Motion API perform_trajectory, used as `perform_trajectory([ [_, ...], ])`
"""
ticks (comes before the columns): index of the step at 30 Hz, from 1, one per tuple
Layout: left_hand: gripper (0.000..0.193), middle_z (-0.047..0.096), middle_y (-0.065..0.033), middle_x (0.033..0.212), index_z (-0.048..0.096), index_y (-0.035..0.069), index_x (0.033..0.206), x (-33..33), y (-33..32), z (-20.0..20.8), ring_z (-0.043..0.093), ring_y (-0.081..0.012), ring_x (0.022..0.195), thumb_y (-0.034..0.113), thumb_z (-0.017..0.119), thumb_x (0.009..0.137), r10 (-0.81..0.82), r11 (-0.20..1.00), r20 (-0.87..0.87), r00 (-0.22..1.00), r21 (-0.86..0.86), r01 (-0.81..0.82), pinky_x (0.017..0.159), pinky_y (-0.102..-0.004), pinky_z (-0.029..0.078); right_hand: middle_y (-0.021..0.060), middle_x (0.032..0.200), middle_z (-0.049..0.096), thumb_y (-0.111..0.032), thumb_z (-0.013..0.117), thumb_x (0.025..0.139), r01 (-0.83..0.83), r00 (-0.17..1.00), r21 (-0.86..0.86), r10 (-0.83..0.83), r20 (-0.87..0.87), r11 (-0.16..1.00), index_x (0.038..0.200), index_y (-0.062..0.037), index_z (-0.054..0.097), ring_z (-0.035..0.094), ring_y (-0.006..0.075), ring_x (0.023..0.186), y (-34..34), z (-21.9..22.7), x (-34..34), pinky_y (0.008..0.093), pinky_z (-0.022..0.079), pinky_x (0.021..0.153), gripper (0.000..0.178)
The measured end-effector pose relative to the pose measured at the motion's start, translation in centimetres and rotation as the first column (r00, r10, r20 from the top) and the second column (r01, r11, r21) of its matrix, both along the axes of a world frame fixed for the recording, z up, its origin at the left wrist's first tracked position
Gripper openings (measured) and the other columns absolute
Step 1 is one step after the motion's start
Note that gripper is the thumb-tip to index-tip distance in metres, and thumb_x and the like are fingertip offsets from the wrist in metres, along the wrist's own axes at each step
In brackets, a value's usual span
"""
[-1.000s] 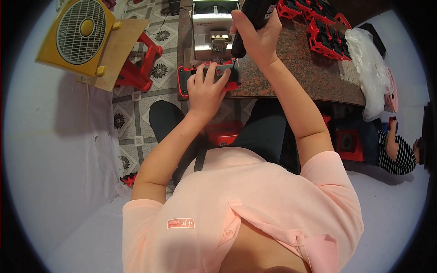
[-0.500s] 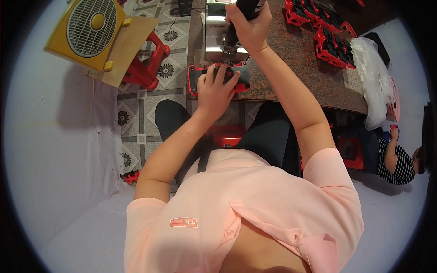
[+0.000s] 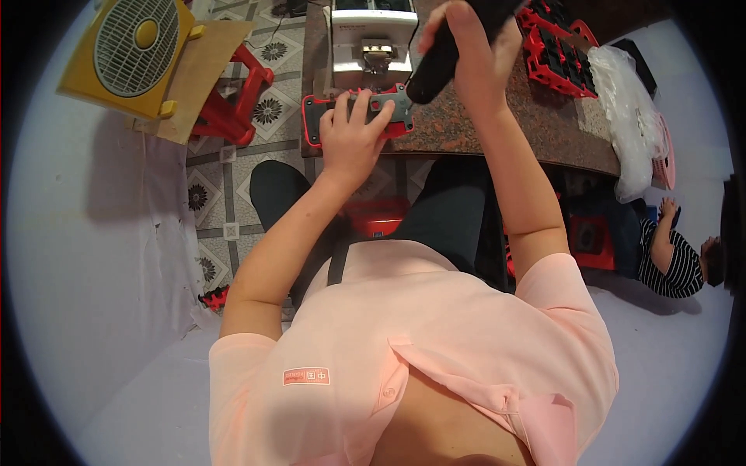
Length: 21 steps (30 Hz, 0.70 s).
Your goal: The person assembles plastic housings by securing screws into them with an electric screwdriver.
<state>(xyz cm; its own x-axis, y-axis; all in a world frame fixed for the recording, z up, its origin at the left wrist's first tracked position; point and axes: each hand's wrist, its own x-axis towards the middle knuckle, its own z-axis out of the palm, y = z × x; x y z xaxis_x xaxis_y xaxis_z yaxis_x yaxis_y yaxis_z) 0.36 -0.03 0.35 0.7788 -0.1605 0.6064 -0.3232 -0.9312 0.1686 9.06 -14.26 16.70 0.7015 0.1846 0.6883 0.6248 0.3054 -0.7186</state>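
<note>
My left hand (image 3: 353, 133) holds a red and black plastic housing (image 3: 314, 118) against the table's front edge. Its fingers spread over the top, hiding the middle of the part. In my right hand (image 3: 483, 76) is a black electric screwdriver (image 3: 434, 71), gripped around its body. The screwdriver is tilted, with its lower end above and beside the housing's right end; its bit cannot be made out. Directly behind the housing stands a white and silver screw feeder (image 3: 342, 54) with a metal fitting at its front.
Several red and black housings (image 3: 561, 64) stand on the speckled table (image 3: 528, 136) at right, beside a clear plastic bag (image 3: 628, 116). At left, a yellow fan (image 3: 140, 58) sits on a board over a red stool (image 3: 241, 101). Another person (image 3: 670, 252) sits at far right.
My right hand has drawn the screwdriver back from the feeder, toward me and to the right, and tilted it. My left hand stays on the housing; the whole view has shifted slightly.
</note>
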Motion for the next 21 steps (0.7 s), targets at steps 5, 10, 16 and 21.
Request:
perform_trajectory([
  [5, 0.065, 0.055, -0.0089, 0.133, 0.063, 0.026, 0.128, 0.1, -0.5, -0.2, 0.05, -0.0349, 0.123, 0.019, 0.083, 0.067, -0.008, 1.0, 0.0, 1.0, -0.003, 0.008, 0.092, -0.0464, 0.04, 0.0036, 0.076, 0.064, -0.008, 0.077, 0.088, 0.003, 1.0, 0.101, -0.002, -0.011, 0.995, 0.097, -0.0037, 0.053, 0.065, 0.0119, 0.062, -1.8, -3.1, -0.5, 0.0256, 0.053, 0.055, 0.026],
  [10, 0.065, 0.054, -0.0089, 0.133, 0.062, 0.026, 0.128, 0.1, -0.7, -0.5, 0.05, -0.0352, 0.122, 0.019, 0.082, 0.067, -0.007, 1.0, 0.004, 1.0, -0.004, 0.007, 0.092, -0.0467, 0.04, 0.0092, 0.078, 0.066, -0.022, 0.068, 0.096, 0.066, 0.998, -0.052, -0.066, 0.004, 0.996, 0.109, -0.0003, 0.051, 0.064, 0.015, 0.064, -2.1, -4.0, -1.5, 0.0286, 0.054, 0.063, 0.031],
  [16, 0.065, 0.054, -0.008, 0.133, 0.062, 0.027, 0.128, 0.2, -0.2, -0.6, 0.049, -0.035, 0.123, 0.02, 0.082, 0.067, 0.002, 1.0, -0.013, 1.0, 0.017, -0.002, 0.093, -0.0468, 0.039, 0.006, 0.075, 0.064, -0.012, 0.071, 0.092, 0.102, 0.995, -0.039, -0.102, 0.015, 0.994, 0.103, 0.0008, 0.055, 0.063, 0.0127, 0.064, -0.3, -4.6, -1.5, 0.0269, 0.052, 0.061, 0.024],
  [21, 0.066, 0.053, -0.0079, 0.135, 0.061, 0.027, 0.13, 0.5, -0.1, 0.2, 0.049, -0.0343, 0.124, 0.022, 0.083, 0.067, -0.009, 0.999, -0.062, 0.998, 0.04, 0.012, 0.093, -0.0478, 0.04, 0.002, 0.085, 0.067, -0.02, 0.088, 0.075, 0.205, 0.979, -0.124, -0.203, 0.026, 0.971, 0.108, -0.003, 0.062, 0.062, 0.0083, 0.073, -0.4, -4.5, -1.8, 0.0259, 0.053, 0.065, 0.046],
])
